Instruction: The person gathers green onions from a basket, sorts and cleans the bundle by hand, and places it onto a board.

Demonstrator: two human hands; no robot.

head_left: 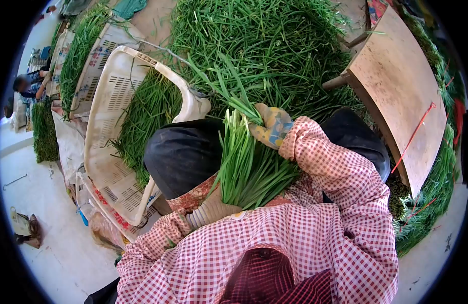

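Note:
A thick bunch of garlic chives lies across my lap, its pale stem ends pointing away from me. My left hand, in a light ribbed glove, is closed around the leafy near end of that bunch; its fingers are mostly hidden beneath the leaves. My right hand wears a yellow and blue patterned glove. Its fingers are closed on a few chives by the stem ends of the bunch, with leaves trailing up and left toward the loose heap of chives ahead.
A white plastic basket with chives inside tilts beside my left knee. To my right stands a wooden bench with a red tie strip on top. Bundled chives line the floor beyond it. Another person sits at far left.

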